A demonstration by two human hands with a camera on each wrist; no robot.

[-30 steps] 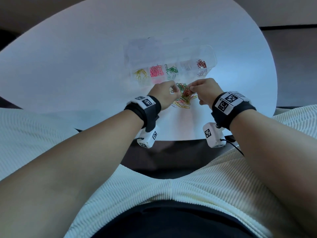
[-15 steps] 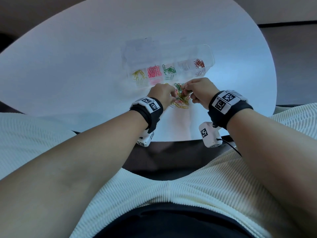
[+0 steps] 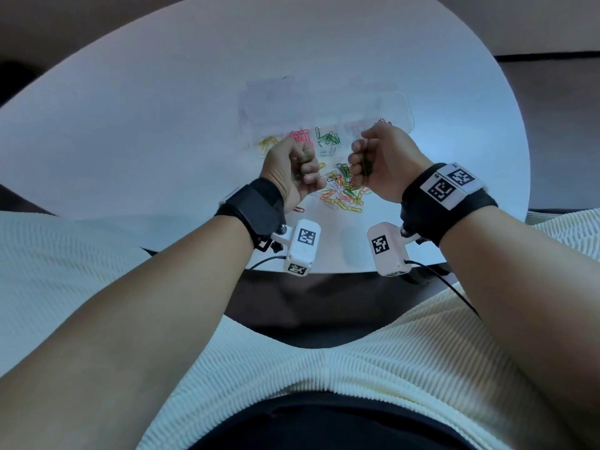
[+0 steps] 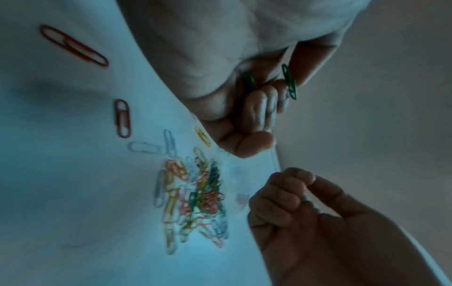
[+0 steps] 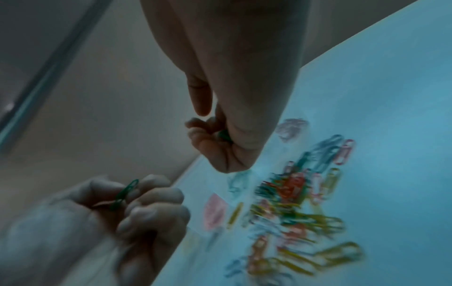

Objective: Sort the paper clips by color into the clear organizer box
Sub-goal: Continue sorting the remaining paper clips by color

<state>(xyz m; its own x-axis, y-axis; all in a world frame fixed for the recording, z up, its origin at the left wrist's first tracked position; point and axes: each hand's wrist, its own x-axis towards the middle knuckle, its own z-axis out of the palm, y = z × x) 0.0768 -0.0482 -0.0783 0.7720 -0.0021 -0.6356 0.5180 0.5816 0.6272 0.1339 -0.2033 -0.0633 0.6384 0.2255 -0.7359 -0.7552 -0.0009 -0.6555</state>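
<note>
A mixed pile of colored paper clips [image 3: 344, 190] lies on the white table in front of the clear organizer box [image 3: 406, 108]. Its compartments hold yellow [image 3: 268, 144], pink [image 3: 297, 136], green [image 3: 328, 139] and red clips [image 3: 383, 121]. My left hand [image 3: 306, 164] is raised just left of the pile, fingers curled round green clips [image 4: 248, 81]. One of them sticks out between its fingers [image 5: 123, 194]. My right hand [image 3: 360, 160] hovers just right of the pile and grips a green clip [image 5: 223, 134], mostly hidden in the fist.
Two red clips [image 4: 73, 45] [image 4: 122, 118] lie apart from the pile, near my left wrist. The box's clear lid [image 3: 276, 99] lies open behind it. The round table's near edge [image 3: 324, 271] runs just below my wrists.
Both hands have lifted off the pile and moved apart, each turned inward with green clips in its fist. Before, their fingertips met low over the pile.
</note>
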